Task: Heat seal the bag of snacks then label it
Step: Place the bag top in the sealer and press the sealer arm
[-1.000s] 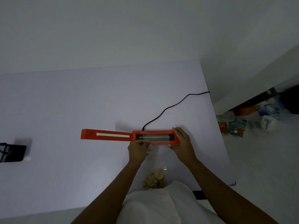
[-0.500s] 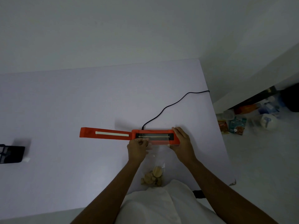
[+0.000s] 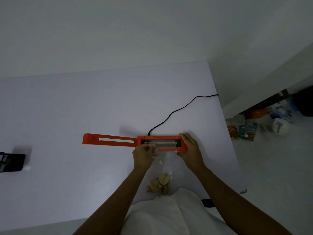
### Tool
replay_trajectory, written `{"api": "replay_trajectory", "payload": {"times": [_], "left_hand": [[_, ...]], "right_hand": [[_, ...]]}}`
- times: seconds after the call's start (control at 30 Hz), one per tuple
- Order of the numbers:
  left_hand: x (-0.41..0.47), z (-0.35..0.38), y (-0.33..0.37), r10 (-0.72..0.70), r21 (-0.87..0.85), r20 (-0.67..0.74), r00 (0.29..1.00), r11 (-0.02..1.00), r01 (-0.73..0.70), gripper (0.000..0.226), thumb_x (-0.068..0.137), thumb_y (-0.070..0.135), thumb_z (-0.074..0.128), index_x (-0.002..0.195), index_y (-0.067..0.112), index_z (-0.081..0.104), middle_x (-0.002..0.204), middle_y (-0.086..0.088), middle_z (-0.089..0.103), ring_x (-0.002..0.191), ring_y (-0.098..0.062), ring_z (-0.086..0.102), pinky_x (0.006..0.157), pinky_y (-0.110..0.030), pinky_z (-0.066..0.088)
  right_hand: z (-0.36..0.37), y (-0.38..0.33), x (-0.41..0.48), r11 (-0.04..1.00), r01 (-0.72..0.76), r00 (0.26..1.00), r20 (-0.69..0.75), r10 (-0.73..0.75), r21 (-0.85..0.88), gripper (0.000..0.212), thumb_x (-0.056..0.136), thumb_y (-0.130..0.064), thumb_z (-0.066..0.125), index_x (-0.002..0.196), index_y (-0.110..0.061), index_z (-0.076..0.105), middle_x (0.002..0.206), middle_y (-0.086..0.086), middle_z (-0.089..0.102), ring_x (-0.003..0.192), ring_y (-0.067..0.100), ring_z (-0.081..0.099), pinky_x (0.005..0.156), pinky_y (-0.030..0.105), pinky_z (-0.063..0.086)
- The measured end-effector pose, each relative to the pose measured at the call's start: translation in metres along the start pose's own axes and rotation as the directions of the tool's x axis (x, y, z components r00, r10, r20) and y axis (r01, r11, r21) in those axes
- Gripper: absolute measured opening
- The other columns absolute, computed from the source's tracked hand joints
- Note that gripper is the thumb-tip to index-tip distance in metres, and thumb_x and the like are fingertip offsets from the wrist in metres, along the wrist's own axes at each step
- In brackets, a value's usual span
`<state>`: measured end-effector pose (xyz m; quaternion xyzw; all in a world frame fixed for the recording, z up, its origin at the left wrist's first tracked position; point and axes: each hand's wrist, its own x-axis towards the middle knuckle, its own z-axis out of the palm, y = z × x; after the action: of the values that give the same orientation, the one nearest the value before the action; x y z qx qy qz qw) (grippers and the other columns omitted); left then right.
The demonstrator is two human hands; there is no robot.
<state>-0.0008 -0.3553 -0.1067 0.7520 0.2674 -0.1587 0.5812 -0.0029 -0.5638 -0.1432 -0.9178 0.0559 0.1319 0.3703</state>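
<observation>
Bag of snacks (image 3: 160, 168) mouth lies on the open sealer (image 3: 161, 143), hands pinching it.

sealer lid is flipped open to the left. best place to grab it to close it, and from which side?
Grip the lid at its free far-left end, coming from above with the left hand. It is a long flat arm hinged at the sealer base, so the tip probably gives most leverage, and it stays clear of the bag mouth lying on the heating strip.

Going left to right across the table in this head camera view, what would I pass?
Black mesh holder → orange sealer's open lid → left hand → sealer's base → right hand → packets on the floor.
</observation>
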Motion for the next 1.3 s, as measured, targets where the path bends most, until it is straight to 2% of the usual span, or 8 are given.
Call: {"api": "replay_trajectory", "payload": {"times": [0.27, 0.37, 0.43, 0.6, 0.67, 0.83, 1.0, 1.3], "left_hand": [[0.004, 0.002, -0.001, 0.012, 0.049, -0.001, 1.0, 0.999, -0.012, 0.02, 0.093, 0.011, 0.062, 0.077, 0.021, 0.068, 0.076, -0.011, 0.073, 0.072, -0.031, 0.073, 0.061, -0.046, 0.061], [0.006, 0.002, -0.003, 0.033, 0.088, 0.001, 0.999, 0.996, -0.033, 0.016, 0.093, 0.012, 0.061, 0.081, 0.014, 0.071, 0.074, -0.012, 0.072, 0.068, -0.031, 0.072, 0.06, -0.047, 0.061], [0.006, 0.003, -0.004, 0.05, 0.117, 0.007, 0.999, 0.992, -0.05, 0.016, 0.094, 0.014, 0.061, 0.082, 0.011, 0.072, 0.072, -0.01, 0.072, 0.066, -0.028, 0.071, 0.061, -0.047, 0.061], [0.005, 0.003, -0.004, 0.098, 0.177, 0.011, 0.995, 0.979, -0.098, 0.02, 0.094, 0.018, 0.061, 0.077, 0.022, 0.069, 0.068, -0.003, 0.071, 0.062, -0.022, 0.071, 0.06, -0.043, 0.061], [0.004, 0.002, -0.005, 0.094, 0.176, 0.01, 0.996, 0.98, -0.094, 0.018, 0.094, 0.018, 0.061, 0.077, 0.02, 0.069, 0.069, -0.003, 0.072, 0.062, -0.018, 0.071, 0.061, -0.04, 0.061], [0.005, 0.002, -0.002, 0.031, 0.098, -0.049, 0.998, 0.995, -0.026, 0.012, 0.092, 0.016, 0.063, 0.083, 0.011, 0.069, 0.076, -0.011, 0.072, 0.067, -0.027, 0.071, 0.056, -0.039, 0.062], [0.01, 0.001, 0.003, 0.02, 0.101, -0.092, 0.996, 0.995, -0.011, 0.013, 0.092, 0.018, 0.064, 0.09, 0.006, 0.07, 0.076, -0.011, 0.071, 0.065, -0.023, 0.07, 0.051, -0.038, 0.061], [0.013, 0.006, 0.006, 0.046, 0.158, -0.152, 0.987, 0.987, -0.022, 0.009, 0.091, 0.016, 0.065, 0.089, 0.007, 0.069, 0.075, -0.006, 0.07, 0.056, -0.02, 0.069, 0.045, -0.035, 0.059]], "right_hand": [[-0.001, -0.001, 0.001, 1.0, -0.002, 1.0, 0.005, 0.002, 0.01, 0.092, 0.07, -0.014, 0.086, 0.148, -0.017, 0.037, 0.153, 0.007, 0.036, 0.141, 0.024, 0.031, 0.115, 0.043, 0.037], [0.0, -0.001, 0.001, 1.0, -0.003, 1.0, 0.003, 0.003, 0.004, 0.091, 0.071, -0.016, 0.085, 0.148, -0.017, 0.036, 0.153, 0.007, 0.036, 0.142, 0.024, 0.031, 0.115, 0.042, 0.036], [0.0, -0.001, 0.001, 1.0, -0.001, 1.0, 0.001, 0.001, 0.007, 0.091, 0.072, -0.016, 0.085, 0.148, -0.017, 0.036, 0.153, 0.008, 0.036, 0.142, 0.025, 0.031, 0.115, 0.042, 0.036], [-0.002, -0.003, 0.001, 1.0, -0.004, 1.0, 0.003, 0.004, 0.013, 0.091, 0.072, -0.015, 0.085, 0.148, -0.017, 0.037, 0.154, 0.008, 0.036, 0.142, 0.024, 0.031, 0.116, 0.04, 0.035], [-0.003, -0.004, 0.001, 1.0, -0.002, 1.0, 0.005, 0.002, 0.008, 0.091, 0.072, -0.014, 0.084, 0.149, -0.017, 0.036, 0.154, 0.007, 0.035, 0.142, 0.024, 0.03, 0.116, 0.039, 0.033], [-0.004, -0.005, 0.001, 1.0, -0.009, 1.0, 0.007, 0.009, 0.02, 0.091, 0.072, -0.013, 0.084, 0.149, -0.017, 0.036, 0.154, 0.007, 0.035, 0.143, 0.023, 0.029, 0.117, 0.038, 0.031], [-0.004, -0.005, 0.002, 0.999, -0.002, 1.0, 0.0, 0.002, 0.034, 0.091, 0.07, -0.013, 0.085, 0.148, -0.016, 0.038, 0.153, 0.008, 0.036, 0.142, 0.024, 0.031, 0.117, 0.038, 0.033], [-0.002, -0.004, 0.002, 0.999, 0.002, 1.0, -0.009, -0.001, 0.047, 0.093, 0.068, -0.014, 0.087, 0.147, -0.017, 0.038, 0.153, 0.007, 0.037, 0.142, 0.022, 0.032, 0.116, 0.038, 0.034]]}}
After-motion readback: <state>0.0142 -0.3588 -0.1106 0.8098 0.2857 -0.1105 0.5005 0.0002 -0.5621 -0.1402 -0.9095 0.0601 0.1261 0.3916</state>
